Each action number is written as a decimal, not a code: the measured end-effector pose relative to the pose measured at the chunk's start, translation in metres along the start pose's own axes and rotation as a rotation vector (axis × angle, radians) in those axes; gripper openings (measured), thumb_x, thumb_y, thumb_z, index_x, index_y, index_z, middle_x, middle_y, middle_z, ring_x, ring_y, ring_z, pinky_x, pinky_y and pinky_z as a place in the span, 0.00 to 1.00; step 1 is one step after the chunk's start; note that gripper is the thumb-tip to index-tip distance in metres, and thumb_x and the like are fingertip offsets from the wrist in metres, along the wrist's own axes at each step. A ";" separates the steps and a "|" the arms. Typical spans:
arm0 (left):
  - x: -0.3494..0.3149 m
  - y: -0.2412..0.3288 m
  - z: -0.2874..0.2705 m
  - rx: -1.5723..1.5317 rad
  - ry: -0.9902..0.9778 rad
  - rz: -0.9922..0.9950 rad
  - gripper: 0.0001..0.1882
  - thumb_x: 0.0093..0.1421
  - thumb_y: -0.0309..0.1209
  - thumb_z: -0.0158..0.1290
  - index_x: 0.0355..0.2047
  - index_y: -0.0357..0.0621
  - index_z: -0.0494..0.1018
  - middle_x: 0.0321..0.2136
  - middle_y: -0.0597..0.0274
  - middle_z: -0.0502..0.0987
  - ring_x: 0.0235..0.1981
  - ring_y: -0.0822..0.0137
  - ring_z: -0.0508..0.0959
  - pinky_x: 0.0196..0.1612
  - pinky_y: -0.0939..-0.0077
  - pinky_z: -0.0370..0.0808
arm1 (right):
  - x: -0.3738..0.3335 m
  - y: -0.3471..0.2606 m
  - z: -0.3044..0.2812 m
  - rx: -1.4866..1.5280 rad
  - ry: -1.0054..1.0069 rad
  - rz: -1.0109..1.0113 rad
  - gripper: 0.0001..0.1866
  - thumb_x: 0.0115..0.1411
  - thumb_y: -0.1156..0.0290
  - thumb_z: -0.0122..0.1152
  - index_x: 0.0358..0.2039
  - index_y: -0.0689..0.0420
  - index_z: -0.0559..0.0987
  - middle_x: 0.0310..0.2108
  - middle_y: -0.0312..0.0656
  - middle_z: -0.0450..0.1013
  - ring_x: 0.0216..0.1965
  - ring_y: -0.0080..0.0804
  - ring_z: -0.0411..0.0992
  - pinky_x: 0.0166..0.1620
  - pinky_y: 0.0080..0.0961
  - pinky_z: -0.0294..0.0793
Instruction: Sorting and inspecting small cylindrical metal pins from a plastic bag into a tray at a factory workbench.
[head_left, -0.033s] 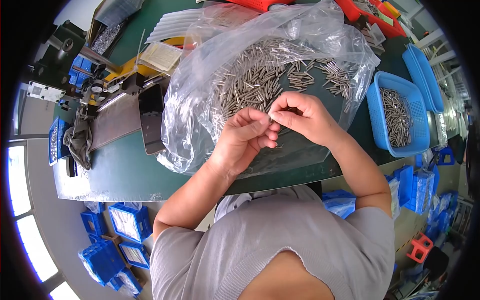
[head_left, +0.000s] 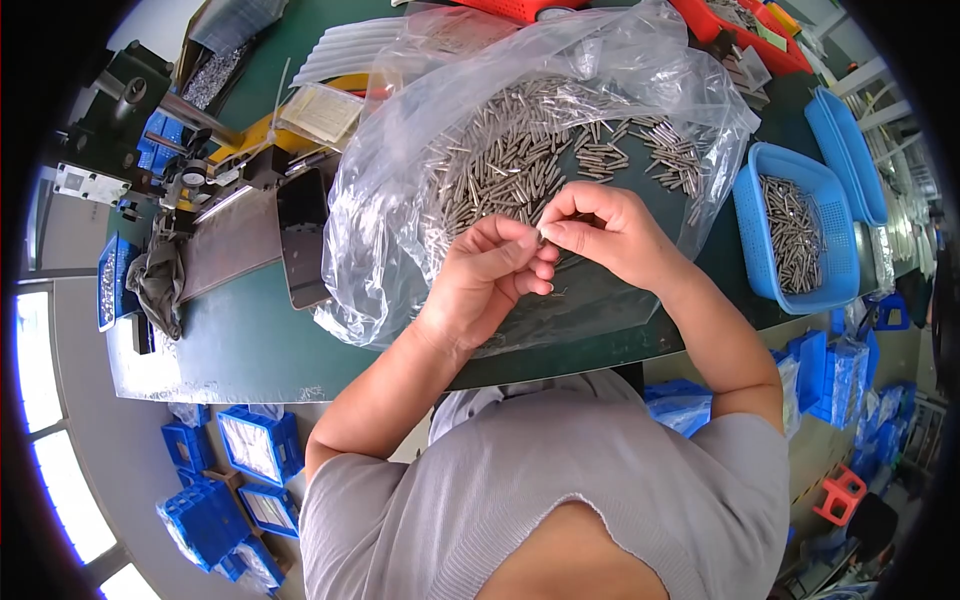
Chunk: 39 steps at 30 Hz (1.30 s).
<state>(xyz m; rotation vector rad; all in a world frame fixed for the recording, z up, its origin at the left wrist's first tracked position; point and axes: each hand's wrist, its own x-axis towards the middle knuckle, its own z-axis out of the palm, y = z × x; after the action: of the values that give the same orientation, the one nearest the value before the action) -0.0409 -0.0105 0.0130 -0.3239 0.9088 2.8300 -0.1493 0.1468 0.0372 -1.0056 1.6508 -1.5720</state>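
My left hand (head_left: 484, 272) and my right hand (head_left: 606, 236) meet over the near part of a clear plastic bag (head_left: 385, 200). The thumb and forefinger of each are pinched closed, tip to tip. A tiny dark bit shows between the fingertips, but the fingers cover most of it and I cannot make out its kind. Just beyond my hands, a big heap of small metal pins (head_left: 500, 165) lies on the spread bag. Smaller groups of pins (head_left: 600, 160) lie to the right of the heap, above my right hand.
A blue basket (head_left: 752, 230) of metal pins stands right of the bag, with another blue basket (head_left: 850, 150) behind it. Left of the bag lie a dark phone-like slab (head_left: 303, 240) and a metal bench fixture (head_left: 190, 170). The green table (head_left: 270, 350) ends near my waist.
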 end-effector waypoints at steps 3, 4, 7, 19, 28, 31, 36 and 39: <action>0.000 0.000 -0.001 -0.015 -0.012 0.007 0.04 0.61 0.25 0.47 0.33 0.36 0.70 0.29 0.52 0.77 0.28 0.66 0.78 0.31 0.74 0.79 | 0.002 0.000 -0.003 0.131 0.097 0.102 0.06 0.60 0.71 0.53 0.32 0.61 0.73 0.25 0.33 0.69 0.27 0.16 0.67 0.32 0.14 0.67; 0.000 -0.001 -0.004 -0.011 0.003 0.019 0.04 0.60 0.24 0.47 0.33 0.36 0.70 0.29 0.52 0.77 0.28 0.66 0.78 0.31 0.74 0.79 | 0.003 -0.002 -0.007 0.166 0.155 0.190 0.08 0.60 0.69 0.53 0.32 0.61 0.73 0.25 0.33 0.69 0.25 0.16 0.65 0.30 0.13 0.66; 0.002 0.000 -0.003 -0.008 0.014 0.028 0.04 0.60 0.24 0.48 0.33 0.36 0.70 0.29 0.52 0.77 0.28 0.66 0.78 0.31 0.74 0.78 | 0.007 0.004 -0.033 0.671 0.259 0.124 0.08 0.59 0.69 0.49 0.34 0.60 0.72 0.29 0.39 0.71 0.28 0.23 0.67 0.29 0.18 0.68; 0.000 0.002 -0.002 -0.001 0.021 0.029 0.04 0.60 0.25 0.47 0.32 0.37 0.70 0.29 0.52 0.76 0.27 0.66 0.77 0.30 0.75 0.77 | 0.009 0.022 -0.033 -0.974 0.204 -0.168 0.09 0.48 0.73 0.63 0.32 0.54 0.77 0.26 0.38 0.71 0.26 0.33 0.71 0.29 0.26 0.68; 0.001 0.001 -0.001 0.022 0.030 0.033 0.04 0.61 0.25 0.47 0.33 0.37 0.70 0.29 0.53 0.75 0.27 0.67 0.76 0.30 0.76 0.76 | 0.004 0.002 -0.029 -0.509 0.099 -0.011 0.04 0.53 0.74 0.59 0.30 0.60 0.75 0.24 0.34 0.69 0.26 0.20 0.66 0.30 0.19 0.66; 0.001 0.000 -0.001 0.021 0.014 0.021 0.05 0.61 0.25 0.47 0.33 0.36 0.69 0.28 0.54 0.76 0.26 0.67 0.77 0.30 0.76 0.77 | 0.000 -0.010 -0.022 -0.275 0.073 0.020 0.04 0.55 0.74 0.58 0.29 0.61 0.75 0.24 0.32 0.69 0.26 0.15 0.64 0.30 0.15 0.64; 0.001 -0.001 -0.001 0.031 0.016 -0.008 0.05 0.61 0.26 0.47 0.33 0.36 0.69 0.28 0.54 0.76 0.25 0.67 0.77 0.29 0.77 0.77 | -0.002 -0.011 -0.016 -0.292 0.078 -0.033 0.04 0.54 0.75 0.59 0.28 0.61 0.75 0.22 0.31 0.69 0.24 0.13 0.63 0.27 0.14 0.63; 0.001 -0.001 0.000 0.037 0.016 -0.010 0.05 0.61 0.26 0.48 0.33 0.37 0.69 0.28 0.54 0.76 0.25 0.67 0.77 0.28 0.77 0.77 | -0.002 -0.011 -0.017 -0.297 0.088 -0.040 0.04 0.53 0.75 0.60 0.28 0.61 0.75 0.22 0.31 0.69 0.23 0.13 0.63 0.26 0.14 0.63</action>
<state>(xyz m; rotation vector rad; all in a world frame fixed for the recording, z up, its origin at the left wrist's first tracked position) -0.0415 -0.0095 0.0125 -0.3455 0.9578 2.8015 -0.1612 0.1574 0.0499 -1.1380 1.9786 -1.4407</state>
